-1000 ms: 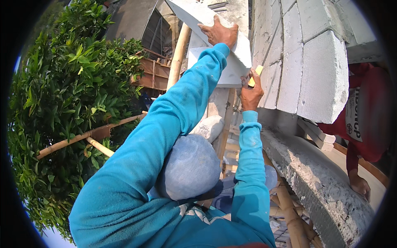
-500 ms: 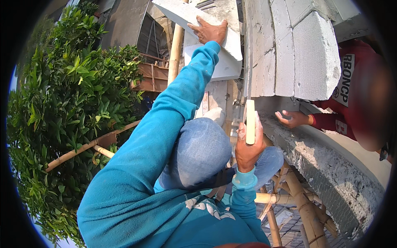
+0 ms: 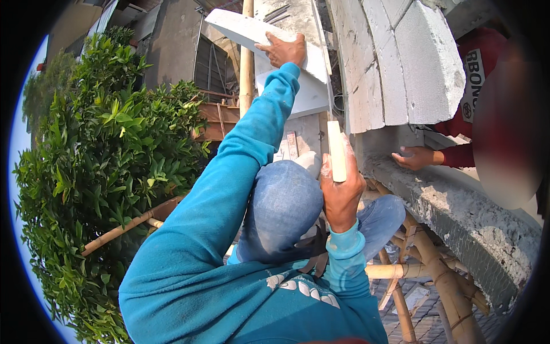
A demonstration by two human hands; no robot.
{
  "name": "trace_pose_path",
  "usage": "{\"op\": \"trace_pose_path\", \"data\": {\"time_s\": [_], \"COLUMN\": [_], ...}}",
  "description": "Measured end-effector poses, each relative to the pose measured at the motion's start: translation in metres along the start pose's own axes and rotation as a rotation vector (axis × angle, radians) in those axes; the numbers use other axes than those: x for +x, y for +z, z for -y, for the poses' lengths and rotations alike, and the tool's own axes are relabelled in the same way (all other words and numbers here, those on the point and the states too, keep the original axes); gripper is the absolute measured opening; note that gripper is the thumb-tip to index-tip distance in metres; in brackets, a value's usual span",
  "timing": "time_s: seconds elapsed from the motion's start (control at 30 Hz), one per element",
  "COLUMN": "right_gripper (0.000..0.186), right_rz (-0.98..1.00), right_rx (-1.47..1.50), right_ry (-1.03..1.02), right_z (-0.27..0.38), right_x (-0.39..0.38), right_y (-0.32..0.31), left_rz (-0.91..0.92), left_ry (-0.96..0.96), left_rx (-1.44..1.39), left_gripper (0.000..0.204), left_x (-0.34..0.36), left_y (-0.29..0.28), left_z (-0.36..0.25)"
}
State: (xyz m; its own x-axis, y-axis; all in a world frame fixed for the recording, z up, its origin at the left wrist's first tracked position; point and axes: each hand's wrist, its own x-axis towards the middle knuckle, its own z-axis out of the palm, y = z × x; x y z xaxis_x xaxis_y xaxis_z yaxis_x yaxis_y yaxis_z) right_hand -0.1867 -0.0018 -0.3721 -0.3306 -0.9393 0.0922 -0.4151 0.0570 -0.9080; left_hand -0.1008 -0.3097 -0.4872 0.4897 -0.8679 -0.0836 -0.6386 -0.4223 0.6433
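In the head view, the right hand (image 3: 342, 192) has drawn back toward the body compared with a second ago, when it was farther out by the block (image 3: 243, 30); the saw (image 3: 337, 152) has come back with it, and its thin blade now runs in line with the block's right end, whereas half a second ago it stood nearer the wall (image 3: 384, 69). Whether blade and block touch, I cannot tell. The co-worker's hand (image 3: 417, 157), low at the right a second ago, is now up by the wall's lower end. The left hand (image 3: 286, 50) has stayed on the block, which lies slantwise on a lower block (image 3: 306, 100) ahead of the person. That arm reaches far forward, palm down, the fingers spread apart and pressing on the top face rather than closed around it. The right arm is bent, the fist clamped around the saw's pale handle, just beside the knee (image 3: 286, 200).
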Motion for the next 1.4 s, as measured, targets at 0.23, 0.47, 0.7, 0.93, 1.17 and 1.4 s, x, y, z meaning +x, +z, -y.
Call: {"op": "trace_pose_path", "data": {"time_s": [0.23, 0.47, 0.7, 0.93, 1.17, 1.4], "right_gripper": [0.052, 0.048, 0.063, 0.069, 0.070, 0.065], "right_rz": [0.057, 0.033, 0.054, 0.017, 0.015, 0.100], "right_rx": [0.007, 0.052, -0.001, 0.048, 0.053, 0.060], "right_ry": [0.035, 0.121, 0.060, 0.023, 0.068, 0.137], "right_z": [0.005, 0.021, 0.018, 0.014, 0.017, 0.023], "right_x": [-0.009, -0.009, -0.009, 0.017, 0.006, 0.019], "right_y": [-0.006, -0.004, -0.003, 0.008, 0.007, -0.007], "left_rz": [-0.026, -0.023, -0.054, -0.025, -0.050, -0.047], "left_ry": [0.023, 0.027, 0.042, 0.006, 0.041, 0.076], "left_rx": [0.017, 0.017, 0.007, -0.045, -0.005, -0.013], "left_gripper": [0.100, 0.097, 0.095, 0.096, 0.096, 0.097], "left_x": [0.004, 0.008, 0.004, -0.003, 0.000, 0.006], "left_y": [0.005, 0.007, 0.011, 0.006, 0.011, 0.014], "left_z": [0.004, 0.003, 0.008, 0.001, 0.009, 0.014]}}
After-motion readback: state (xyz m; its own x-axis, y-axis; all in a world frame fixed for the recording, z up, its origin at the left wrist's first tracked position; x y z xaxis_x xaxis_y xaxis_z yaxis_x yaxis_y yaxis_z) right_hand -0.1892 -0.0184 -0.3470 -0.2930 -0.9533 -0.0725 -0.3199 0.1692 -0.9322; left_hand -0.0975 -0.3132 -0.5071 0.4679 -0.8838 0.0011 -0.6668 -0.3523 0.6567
